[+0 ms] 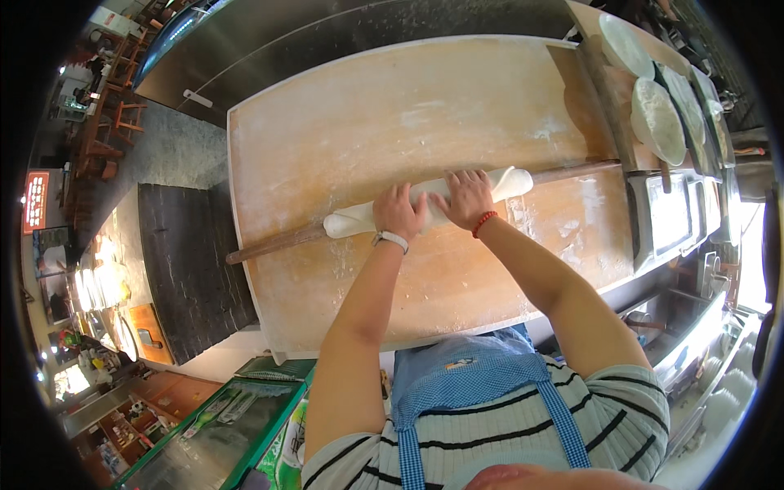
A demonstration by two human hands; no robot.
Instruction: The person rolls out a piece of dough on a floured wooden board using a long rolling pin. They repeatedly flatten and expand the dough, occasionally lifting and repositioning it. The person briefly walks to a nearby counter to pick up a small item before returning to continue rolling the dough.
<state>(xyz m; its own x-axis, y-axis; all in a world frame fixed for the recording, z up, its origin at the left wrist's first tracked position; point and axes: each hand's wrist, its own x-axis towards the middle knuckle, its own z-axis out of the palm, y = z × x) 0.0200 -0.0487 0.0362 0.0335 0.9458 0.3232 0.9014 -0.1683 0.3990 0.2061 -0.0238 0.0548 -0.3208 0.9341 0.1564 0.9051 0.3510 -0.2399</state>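
Observation:
A sheet of pale dough [350, 221] is wound around a long wooden rolling pin [278, 242], whose bare ends stick out on both sides. The pin lies slantwise across a floured wooden board [343, 135]; its left end passes over the board's edge. My left hand [398, 211], with a watch at the wrist, grips the dough roll left of its middle. Just to the right, my right hand [468, 196], wearing a red bead bracelet, is bent over the same roll. Both sets of fingers curve over its far side, and the thumbs point toward each other.
At the right stand a bowl of flour [658, 119], a pale bowl [626, 46] and metal trays [667, 211]. A dark counter [190, 263] adjoins the board's left side. Behind it is a cleaver on a chopping board [150, 335]. A green-framed glass-topped cooler [214, 429] stands lower left.

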